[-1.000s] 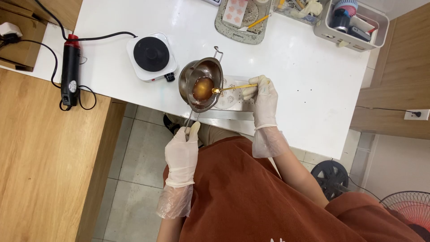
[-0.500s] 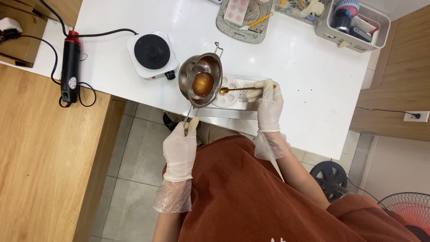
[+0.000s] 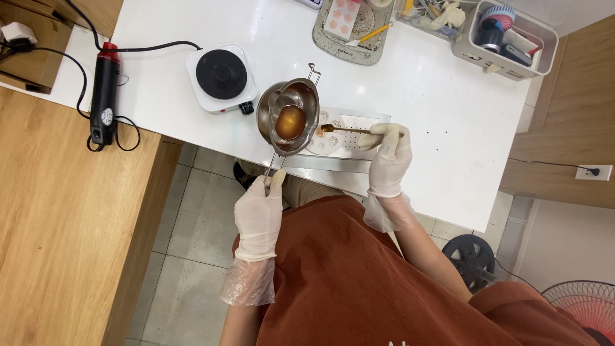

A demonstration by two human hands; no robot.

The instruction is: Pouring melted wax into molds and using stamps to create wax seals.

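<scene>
Steel pot (image 3: 289, 116) with amber liquid is held by its handle in your left hand (image 3: 259, 218). Your right hand (image 3: 387, 157) grips a spoon (image 3: 343, 129) over the mould (image 3: 346, 138) on the desk (image 3: 435, 96).

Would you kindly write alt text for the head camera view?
A person's gloved left hand holds a small metal pot of amber liquid by its handle, while the gloved right hand holds a spoon over a white mould tray on a white table.
</scene>
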